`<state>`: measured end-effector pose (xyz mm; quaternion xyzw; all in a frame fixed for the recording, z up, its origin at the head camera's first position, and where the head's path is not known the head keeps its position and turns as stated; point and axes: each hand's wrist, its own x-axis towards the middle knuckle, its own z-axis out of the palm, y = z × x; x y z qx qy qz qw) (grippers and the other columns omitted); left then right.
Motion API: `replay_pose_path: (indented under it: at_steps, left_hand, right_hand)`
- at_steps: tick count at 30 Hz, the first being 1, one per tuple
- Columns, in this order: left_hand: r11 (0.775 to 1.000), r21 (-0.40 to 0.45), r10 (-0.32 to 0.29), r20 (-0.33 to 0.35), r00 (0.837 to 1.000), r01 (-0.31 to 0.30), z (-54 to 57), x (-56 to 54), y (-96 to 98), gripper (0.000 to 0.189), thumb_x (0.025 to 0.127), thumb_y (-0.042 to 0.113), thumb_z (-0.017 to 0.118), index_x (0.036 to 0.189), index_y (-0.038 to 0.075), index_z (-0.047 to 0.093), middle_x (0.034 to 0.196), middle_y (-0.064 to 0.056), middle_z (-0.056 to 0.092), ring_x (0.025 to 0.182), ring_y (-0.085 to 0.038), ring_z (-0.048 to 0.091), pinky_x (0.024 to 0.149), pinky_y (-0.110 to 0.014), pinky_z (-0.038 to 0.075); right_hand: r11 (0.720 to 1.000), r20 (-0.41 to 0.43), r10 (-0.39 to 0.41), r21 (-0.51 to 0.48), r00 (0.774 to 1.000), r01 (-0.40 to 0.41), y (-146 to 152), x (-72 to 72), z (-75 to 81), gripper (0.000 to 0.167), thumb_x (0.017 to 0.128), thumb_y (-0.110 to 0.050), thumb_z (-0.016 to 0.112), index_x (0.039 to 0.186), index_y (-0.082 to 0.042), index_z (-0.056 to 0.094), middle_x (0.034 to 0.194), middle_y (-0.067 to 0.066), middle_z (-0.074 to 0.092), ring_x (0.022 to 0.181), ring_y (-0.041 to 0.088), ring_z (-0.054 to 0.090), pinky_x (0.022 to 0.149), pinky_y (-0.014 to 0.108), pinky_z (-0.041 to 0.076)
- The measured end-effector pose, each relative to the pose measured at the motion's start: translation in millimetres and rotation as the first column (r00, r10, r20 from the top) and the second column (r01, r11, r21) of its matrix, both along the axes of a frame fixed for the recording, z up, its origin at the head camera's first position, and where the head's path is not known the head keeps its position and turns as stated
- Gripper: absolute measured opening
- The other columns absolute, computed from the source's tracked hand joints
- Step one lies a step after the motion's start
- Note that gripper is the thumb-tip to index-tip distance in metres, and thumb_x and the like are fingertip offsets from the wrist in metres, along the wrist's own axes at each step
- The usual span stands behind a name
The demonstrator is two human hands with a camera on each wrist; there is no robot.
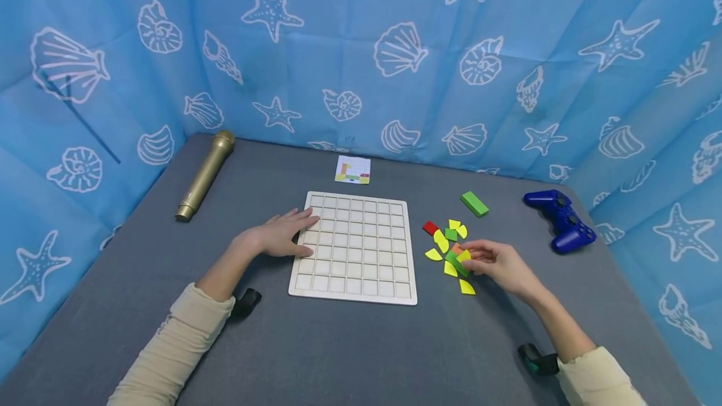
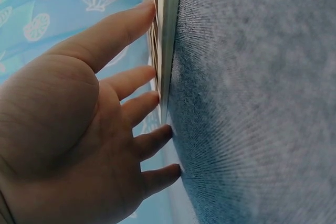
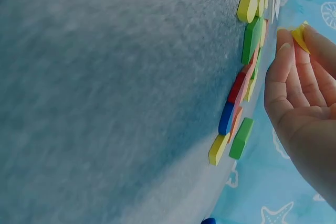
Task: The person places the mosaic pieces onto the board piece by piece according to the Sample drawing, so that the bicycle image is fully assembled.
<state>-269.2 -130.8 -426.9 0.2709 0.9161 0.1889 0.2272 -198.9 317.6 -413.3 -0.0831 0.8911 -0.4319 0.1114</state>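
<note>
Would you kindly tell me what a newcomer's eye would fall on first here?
Probably the bright blue curtain, patterned with white shells and starfish, behind the grey table. Next comes the pale gridded board near the table's middle, then the small colourful pieces to its right, where the right hand's grip holds a yellow piece.

One board (image 1: pixel 363 249), one microphone (image 1: pixel 205 176), one controller (image 1: pixel 559 220), one printed card (image 1: pixel 352 170), at least twelve coloured pieces (image 1: pixel 440 241)

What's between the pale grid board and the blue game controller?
Small coloured pieces, a green block and the right hand, as the head view shows.
</note>
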Motion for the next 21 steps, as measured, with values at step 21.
replay_pose_path:
  at_steps: [21]
  left_hand:
    - [1.0,0.014,-0.004,-0.011,1.0,0.004,-0.6,-0.6,-0.5,0.078,0.093,0.041,0.06,0.153,0.008,0.022,0.157,-0.017,0.01,0.142,-0.04,0.005,0.109,-0.06,0.008]
  right_hand:
    - [0.996,0.052,0.067,-0.06,0.996,-0.064,-56.5,-37.1,-3.4,0.034,0.09,-0.011,0.068,0.12,0.004,0.062,0.097,0.013,0.062,0.08,0.029,0.06,0.066,0.032,0.052]
